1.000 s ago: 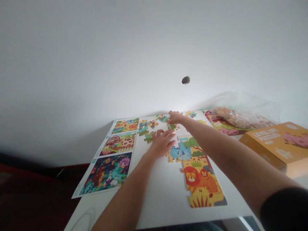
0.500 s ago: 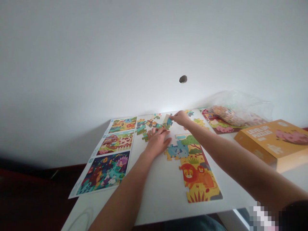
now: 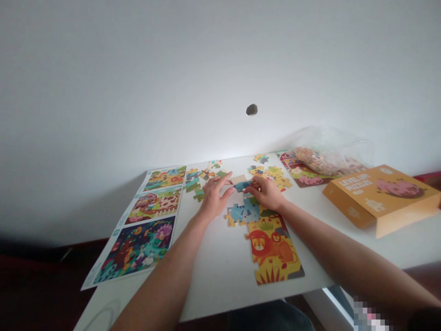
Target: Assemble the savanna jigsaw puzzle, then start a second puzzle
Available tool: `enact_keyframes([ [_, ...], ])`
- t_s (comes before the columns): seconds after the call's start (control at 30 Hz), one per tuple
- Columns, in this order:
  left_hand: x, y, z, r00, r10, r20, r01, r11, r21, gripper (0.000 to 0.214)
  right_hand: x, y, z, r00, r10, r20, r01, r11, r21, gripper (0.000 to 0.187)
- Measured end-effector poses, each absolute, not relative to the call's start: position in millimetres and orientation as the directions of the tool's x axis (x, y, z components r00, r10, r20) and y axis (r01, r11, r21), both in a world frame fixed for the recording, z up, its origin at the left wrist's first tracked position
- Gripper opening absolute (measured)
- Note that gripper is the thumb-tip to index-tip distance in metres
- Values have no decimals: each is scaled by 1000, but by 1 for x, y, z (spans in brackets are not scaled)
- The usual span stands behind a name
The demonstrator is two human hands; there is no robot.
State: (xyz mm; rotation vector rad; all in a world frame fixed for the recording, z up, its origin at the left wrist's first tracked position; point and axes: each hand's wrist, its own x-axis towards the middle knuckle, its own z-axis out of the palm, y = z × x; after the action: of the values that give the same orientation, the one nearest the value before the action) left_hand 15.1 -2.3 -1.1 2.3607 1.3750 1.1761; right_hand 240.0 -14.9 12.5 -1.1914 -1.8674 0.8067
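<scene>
My right hand (image 3: 266, 193) pinches a blue puzzle piece (image 3: 242, 186) just beyond the partly joined puzzle. Close by on the left is my left hand (image 3: 214, 196), its index finger and thumb spread apart; I see nothing held in it. A pale piece (image 3: 238, 179), apparently face down, lies between the two hands. The joined puzzle (image 3: 274, 248) shows orange lions on yellow, with a blue elephant section (image 3: 244, 213) at its upper left. My right hand covers part of its top edge. Loose green and blue pieces (image 3: 195, 184) lie beyond my left hand.
A sheet with three printed pictures (image 3: 156, 207) lies along the table's left side. More loose yellow pieces (image 3: 275, 174) are at the back. On the right stand an orange puzzle box (image 3: 382, 191) and a clear bag of pieces (image 3: 320, 156) over another picture sheet. A wall (image 3: 206, 92) rises behind.
My right hand has come back toward me with the blue piece, over the joined puzzle's top. My left hand has lifted off the loose pieces and spread its fingers. The view has shifted slightly.
</scene>
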Motion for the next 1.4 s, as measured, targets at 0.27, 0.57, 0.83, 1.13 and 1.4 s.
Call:
enact_keyframes([
  [0.27, 20, -6, 3, 191, 850, 491, 385, -525, 759, 42, 237, -14, 10, -220, 892, 394, 386, 451, -805, 34],
  [0.57, 22, -8, 7, 63, 849, 525, 333, -513, 791, 33, 242, -10, 7, -249, 863, 438, 345, 502, -793, 40],
  [0.83, 17, -3, 2, 84, 838, 539, 388, -525, 757, 37, 249, -8, 13, -295, 811, 505, 375, 584, -720, 37],
  [1.13, 20, -7, 6, 129, 859, 496, 408, -502, 763, 38, 249, -4, 9, -253, 783, 568, 443, 616, -652, 22],
  [1.4, 21, -6, 11, 12, 885, 465, 300, -447, 843, 31, 250, -1, 8, -205, 811, 548, 479, 572, -666, 20],
])
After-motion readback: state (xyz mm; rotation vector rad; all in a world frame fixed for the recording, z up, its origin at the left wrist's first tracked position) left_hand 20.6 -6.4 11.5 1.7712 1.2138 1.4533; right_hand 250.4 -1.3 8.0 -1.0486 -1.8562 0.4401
